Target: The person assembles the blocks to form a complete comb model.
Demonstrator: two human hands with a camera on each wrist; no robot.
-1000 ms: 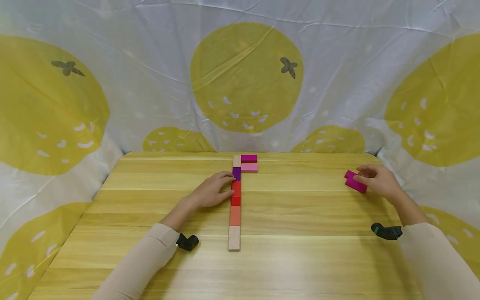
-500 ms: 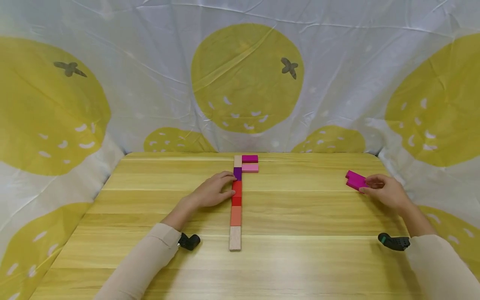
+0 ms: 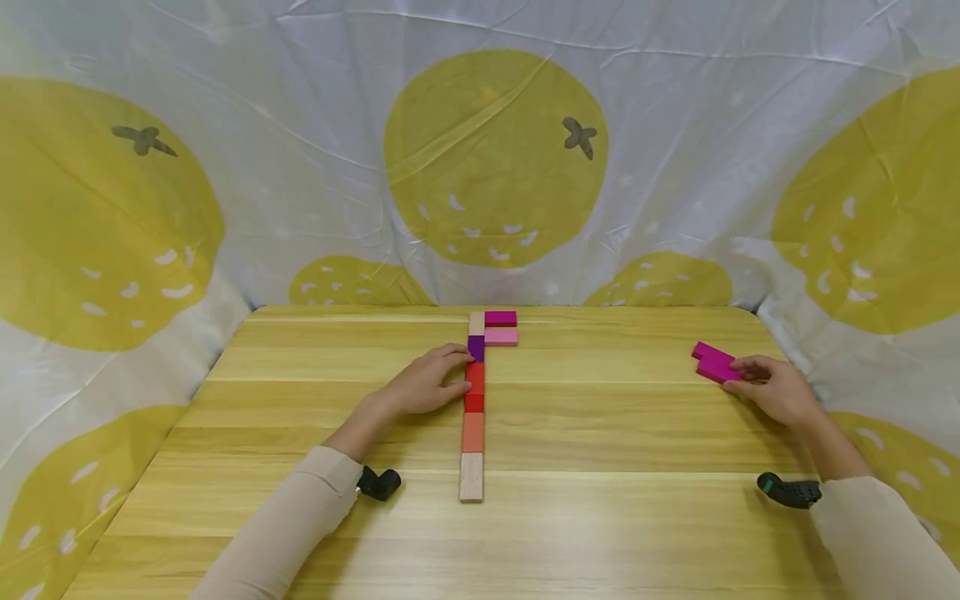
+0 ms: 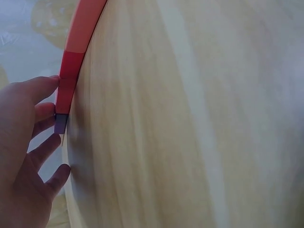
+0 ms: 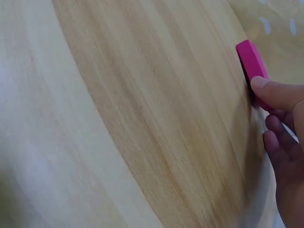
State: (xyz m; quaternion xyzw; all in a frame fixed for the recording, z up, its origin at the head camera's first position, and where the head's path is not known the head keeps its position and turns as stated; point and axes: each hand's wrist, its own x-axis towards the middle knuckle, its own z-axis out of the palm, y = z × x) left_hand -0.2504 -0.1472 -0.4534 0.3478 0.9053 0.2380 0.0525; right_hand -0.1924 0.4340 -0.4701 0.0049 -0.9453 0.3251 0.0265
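A straight row of wooden blocks runs front to back on the table (image 3: 600, 433). It has a plain block (image 3: 471, 477), a coral block (image 3: 472, 432), red blocks (image 3: 475, 379), a purple block (image 3: 476, 344) and a plain far end (image 3: 477, 322). My left hand (image 3: 426, 383) rests its fingertips along the row's left side, by the red and purple blocks; the left wrist view shows the thumb at the red (image 4: 70, 66). At the right, two magenta blocks lie side by side, offset lengthwise. My right hand (image 3: 776, 390) pinches the right end of the nearer magenta block (image 3: 716, 370) between thumb and fingers.
A magenta block (image 3: 500, 318) and a pink block (image 3: 501, 337) stick out to the right from the row's far end, with a small gap between them. The other loose magenta block (image 3: 705, 350) touches the held one. A fruit-print curtain (image 3: 495, 158) surrounds the table.
My right hand has drawn back to the right end of the magenta blocks and closed on the nearer one, which now sits slightly farther right against its neighbour. My left hand stays put.
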